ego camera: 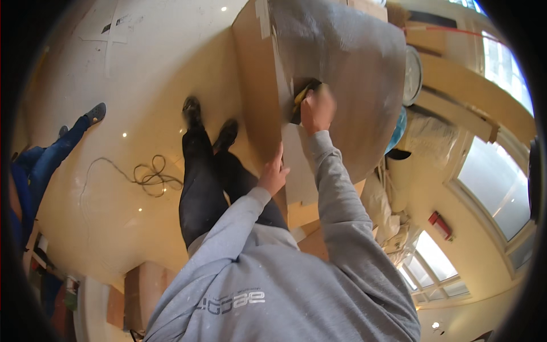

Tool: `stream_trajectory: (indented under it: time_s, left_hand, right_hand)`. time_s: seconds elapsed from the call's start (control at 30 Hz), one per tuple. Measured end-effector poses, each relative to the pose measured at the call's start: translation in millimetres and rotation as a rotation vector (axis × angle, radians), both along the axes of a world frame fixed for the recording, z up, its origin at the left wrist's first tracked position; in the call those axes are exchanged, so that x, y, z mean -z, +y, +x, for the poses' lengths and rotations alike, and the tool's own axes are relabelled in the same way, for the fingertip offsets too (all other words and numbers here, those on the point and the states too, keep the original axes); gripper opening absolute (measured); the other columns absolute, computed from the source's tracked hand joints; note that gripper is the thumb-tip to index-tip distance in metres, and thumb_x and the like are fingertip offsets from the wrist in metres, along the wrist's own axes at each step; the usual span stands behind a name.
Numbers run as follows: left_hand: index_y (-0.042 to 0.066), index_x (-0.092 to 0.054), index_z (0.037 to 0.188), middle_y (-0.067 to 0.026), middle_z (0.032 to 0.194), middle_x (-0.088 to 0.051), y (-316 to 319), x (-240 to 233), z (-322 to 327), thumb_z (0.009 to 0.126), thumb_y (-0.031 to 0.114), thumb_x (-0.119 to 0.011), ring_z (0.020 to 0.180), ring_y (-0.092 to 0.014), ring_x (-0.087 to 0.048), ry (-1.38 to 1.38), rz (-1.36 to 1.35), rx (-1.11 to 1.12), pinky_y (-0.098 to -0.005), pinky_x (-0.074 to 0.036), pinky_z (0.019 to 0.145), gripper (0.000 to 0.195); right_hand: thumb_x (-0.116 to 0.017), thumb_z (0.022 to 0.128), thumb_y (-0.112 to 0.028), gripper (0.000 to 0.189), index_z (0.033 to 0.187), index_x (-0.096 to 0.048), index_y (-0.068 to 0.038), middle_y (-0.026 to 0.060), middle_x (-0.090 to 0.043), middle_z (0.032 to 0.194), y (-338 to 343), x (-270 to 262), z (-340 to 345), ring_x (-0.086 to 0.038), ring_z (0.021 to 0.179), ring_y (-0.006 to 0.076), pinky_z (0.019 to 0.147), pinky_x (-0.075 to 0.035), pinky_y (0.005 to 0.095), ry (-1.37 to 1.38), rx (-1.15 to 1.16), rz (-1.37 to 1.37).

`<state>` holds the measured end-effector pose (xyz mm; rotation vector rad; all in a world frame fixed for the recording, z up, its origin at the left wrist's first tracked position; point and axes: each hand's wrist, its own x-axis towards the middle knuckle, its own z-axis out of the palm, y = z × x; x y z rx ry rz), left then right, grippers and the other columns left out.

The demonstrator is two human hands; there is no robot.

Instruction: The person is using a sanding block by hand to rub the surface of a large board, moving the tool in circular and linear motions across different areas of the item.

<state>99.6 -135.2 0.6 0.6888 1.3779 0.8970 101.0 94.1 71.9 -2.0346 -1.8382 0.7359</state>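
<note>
My right hand (318, 109) is closed around a yellow and black hand tool (302, 96), whose dark flat edge lies against a large grey-brown sheet surface (350, 85). Motion blurs both, so the exact kind of tool cannot be told. A pale strip (299, 162) runs along the near edge of that surface. My left hand (273, 173) is at the brown side panel (256, 85), below and left of the right hand, with one finger stretched along the panel's upper edge. No tool shows in it.
A thin cable (156, 177) lies coiled on the floor to the left. Another person's legs (53, 160) are at the far left. A brown box (149, 290) stands behind me on the left. Long boards (461, 77), plastic-wrapped material (427, 132) and a white round lid (412, 76) lie beyond the surface.
</note>
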Motion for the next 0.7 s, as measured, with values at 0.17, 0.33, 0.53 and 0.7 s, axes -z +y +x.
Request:
stream_trajectory:
  time_s: [0.17,0.33,0.53,0.7]
  left_hand:
    - [0.013,-0.018,0.166,-0.0184,0.081,-0.063,-6.3,6.9,3.8,0.086,-0.001,-0.071,0.077,-0.037,-0.066,0.054,-0.019,0.022,-0.0467,-0.053,0.078,0.097]
    - [0.012,-0.016,0.166,-0.0226,0.094,-0.067,-8.8,11.6,9.3,0.086,-0.001,-0.072,0.08,-0.039,-0.066,0.103,0.005,0.041,-0.0484,-0.053,0.081,0.099]
    - [0.009,-0.016,0.165,-0.0273,0.111,-0.067,-7.4,10.7,8.2,0.087,-0.003,-0.071,0.089,-0.041,-0.067,0.092,0.004,0.049,-0.0483,-0.054,0.084,0.096]
    - [0.008,-0.015,0.165,-0.0299,0.13,-0.063,-10.3,11.9,6.6,0.086,-0.003,-0.071,0.095,-0.044,-0.067,0.055,0.013,0.038,-0.0474,-0.055,0.089,0.097]
  right_hand:
    - [-0.056,0.088,-0.015,0.021,0.095,-0.064,0.004,0.0281,-0.071,0.092,70.0,9.2,-52.0,-0.067,0.09,0.0498,0.083,-0.051,0.0529,-0.055,-0.124,0.026]
    - [-0.058,0.089,-0.014,0.02,0.089,-0.062,0.006,0.0275,-0.071,0.088,133.1,10.4,-102.8,-0.07,0.091,0.0458,0.083,-0.054,0.0543,-0.244,-0.326,0.151]
    - [-0.06,0.088,-0.009,0.027,0.113,-0.068,-0.008,0.0157,-0.071,0.108,166.5,-5.8,-117.6,-0.071,0.097,0.0375,0.085,-0.058,0.0484,-0.503,-1.054,0.095]
    - [-0.063,0.087,-0.009,0.023,0.108,-0.069,-0.012,0.0078,-0.07,0.101,129.5,-11.0,-68.3,-0.071,0.094,0.0292,0.085,-0.058,0.0445,-0.478,-1.363,0.171]
